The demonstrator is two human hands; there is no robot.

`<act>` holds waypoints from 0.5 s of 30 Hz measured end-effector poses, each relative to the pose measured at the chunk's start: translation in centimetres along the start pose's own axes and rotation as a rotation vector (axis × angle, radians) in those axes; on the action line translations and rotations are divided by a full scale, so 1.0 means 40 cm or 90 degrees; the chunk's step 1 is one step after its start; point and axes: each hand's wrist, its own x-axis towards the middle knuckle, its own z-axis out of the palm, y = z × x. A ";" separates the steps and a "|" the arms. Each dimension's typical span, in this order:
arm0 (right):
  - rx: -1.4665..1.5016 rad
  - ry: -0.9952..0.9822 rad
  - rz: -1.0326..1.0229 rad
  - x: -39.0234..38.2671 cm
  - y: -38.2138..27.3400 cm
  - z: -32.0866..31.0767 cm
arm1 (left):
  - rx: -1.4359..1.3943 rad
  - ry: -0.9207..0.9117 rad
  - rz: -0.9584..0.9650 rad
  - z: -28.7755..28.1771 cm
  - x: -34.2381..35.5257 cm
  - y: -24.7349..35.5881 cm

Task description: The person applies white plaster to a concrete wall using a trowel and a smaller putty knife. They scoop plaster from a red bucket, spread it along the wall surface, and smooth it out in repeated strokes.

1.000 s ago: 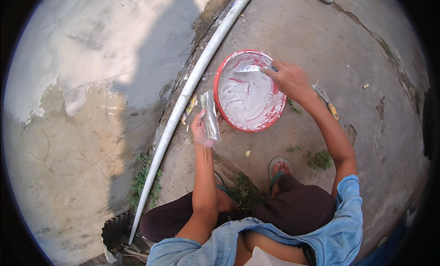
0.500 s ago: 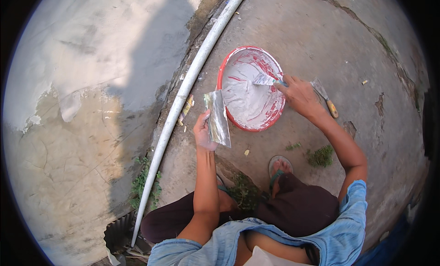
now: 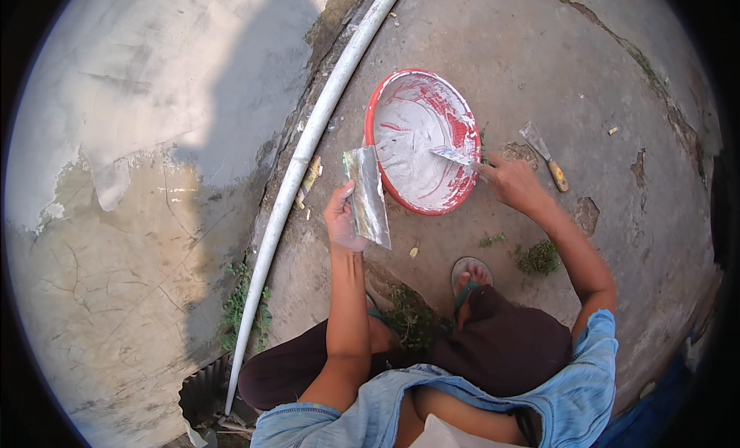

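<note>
A red basin (image 3: 373, 112) smeared with white putty stands on the concrete ahead of me. The putty (image 3: 412, 151) coats its bottom and part of its wall. My right hand (image 3: 512, 182) is closed round the handle of a putty knife (image 3: 449, 154), whose blade reaches over the right side into the basin, at the putty. My left hand (image 3: 343, 220) grips a flat, thin metal plate (image 3: 368, 197) with white smears on it, held tilted beside the basin's near left rim. The fingers beneath the plate are mostly hidden.
A second scraper (image 3: 556, 175) with a yellow handle lies on the concrete to the right. A long white pipe (image 3: 308, 143) runs along the foot of the patchy plastered wall (image 3: 146, 139) at left. Small weeds (image 3: 537, 258) grow near my sandalled foot (image 3: 472, 277).
My right hand and the putty knife have moved down a little toward me, the blade now lower in the basin. The left hand keeps the plate in nearly the same place.
</note>
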 end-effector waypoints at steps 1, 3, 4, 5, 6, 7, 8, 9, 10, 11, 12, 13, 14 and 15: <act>0.023 -0.001 0.000 -0.004 -0.009 -0.007 | 0.004 0.018 0.000 0.004 -0.001 0.003; 0.035 0.022 0.012 -0.007 -0.014 -0.041 | 0.012 0.065 0.003 0.015 -0.009 0.006; 0.041 0.031 0.021 -0.014 -0.016 -0.050 | 0.018 0.076 0.002 0.022 -0.015 0.005; 0.059 0.048 0.046 -0.012 -0.006 -0.049 | 0.023 0.086 0.002 0.029 -0.018 0.005; 0.077 0.065 0.071 -0.004 0.013 -0.047 | 0.029 0.077 0.002 0.032 -0.017 0.007; 0.093 0.086 0.097 0.000 0.029 -0.048 | 0.032 0.072 0.000 0.040 -0.015 0.007; 0.108 0.124 0.111 -0.007 0.043 -0.036 | 0.036 0.069 -0.002 0.046 -0.016 0.006; 0.123 0.162 0.125 -0.017 0.059 -0.015 | 0.038 0.075 -0.006 0.052 -0.020 0.001; 0.141 0.199 0.135 -0.016 0.065 -0.007 | 0.039 0.084 -0.007 0.052 -0.025 0.001; 0.145 0.200 0.156 -0.022 0.070 -0.006 | 0.036 0.083 -0.004 0.048 -0.024 0.003; 0.148 0.201 0.176 -0.029 0.073 -0.007 | 0.033 0.083 -0.001 0.040 -0.022 0.003; 0.150 0.200 0.200 -0.039 0.075 -0.007 | 0.028 0.082 -0.002 0.039 -0.023 0.001; 0.168 0.191 0.192 -0.046 0.081 0.004 | 0.025 0.069 -0.006 0.039 -0.023 0.002; 0.187 0.182 0.183 -0.050 0.089 0.020 | 0.022 0.056 -0.010 0.040 -0.022 0.004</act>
